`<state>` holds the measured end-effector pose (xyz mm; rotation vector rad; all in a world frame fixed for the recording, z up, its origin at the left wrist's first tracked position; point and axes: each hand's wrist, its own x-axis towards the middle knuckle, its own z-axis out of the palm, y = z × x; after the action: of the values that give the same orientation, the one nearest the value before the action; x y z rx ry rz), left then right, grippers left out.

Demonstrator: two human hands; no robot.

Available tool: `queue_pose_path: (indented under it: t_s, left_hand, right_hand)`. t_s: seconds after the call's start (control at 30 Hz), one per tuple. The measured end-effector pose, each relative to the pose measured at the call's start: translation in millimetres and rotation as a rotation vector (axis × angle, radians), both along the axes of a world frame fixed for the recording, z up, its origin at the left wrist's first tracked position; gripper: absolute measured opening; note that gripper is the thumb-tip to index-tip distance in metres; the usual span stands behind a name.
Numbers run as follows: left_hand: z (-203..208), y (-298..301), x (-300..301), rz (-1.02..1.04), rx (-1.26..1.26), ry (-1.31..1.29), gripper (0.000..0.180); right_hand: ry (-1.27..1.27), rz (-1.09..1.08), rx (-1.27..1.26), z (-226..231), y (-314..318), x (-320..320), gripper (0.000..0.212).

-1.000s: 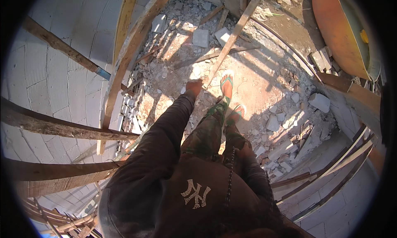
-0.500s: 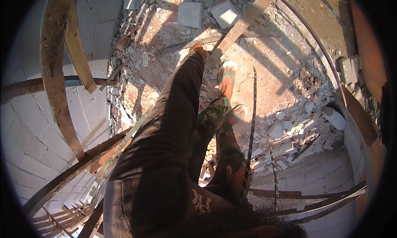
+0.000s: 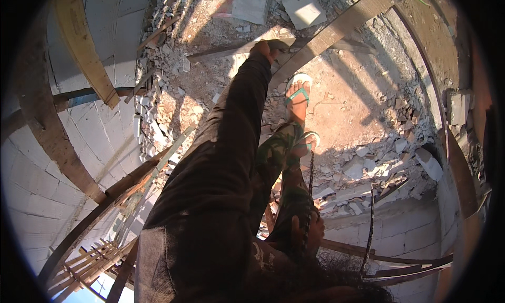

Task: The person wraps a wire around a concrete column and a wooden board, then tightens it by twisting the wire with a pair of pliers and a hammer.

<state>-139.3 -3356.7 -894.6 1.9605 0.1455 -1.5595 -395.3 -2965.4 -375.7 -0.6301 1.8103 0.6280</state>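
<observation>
While the plank [image 3: 342,30] slants just beside the left hand [image 3: 266,51], can't tell if that or the right hand [image 3: 314,230] has fingers closed on anything. Probably stiff, heavyish, splintery; I'd hold mid-length.

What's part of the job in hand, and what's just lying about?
Likely in the job:
- slanting wooden plank, lower end close to the left hand; grip unclear
- right hand, low by the camouflage trousers; can't tell if it holds anything

Apparently just lying about:
- two pale blocks
- plank on the ground
- masonry rubble
</observation>
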Motion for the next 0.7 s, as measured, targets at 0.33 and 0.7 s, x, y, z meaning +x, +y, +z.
queue_pose_path:
  t_s: [0.33,0.7]
  left_hand:
    - [265.1,20.0,44.3,-0.043,-0.446,0.419,0.028]
    - [311.9,68.7,-8.7,0.231,-0.414,0.135,0.013]
  right_hand:
    - [0.011,-0.063,-0.136,-2.9,8.6,-35.1,0.064]
    - [-0.079,-0.495,-0.741,6.1,-67.8,-149.6,0.034]
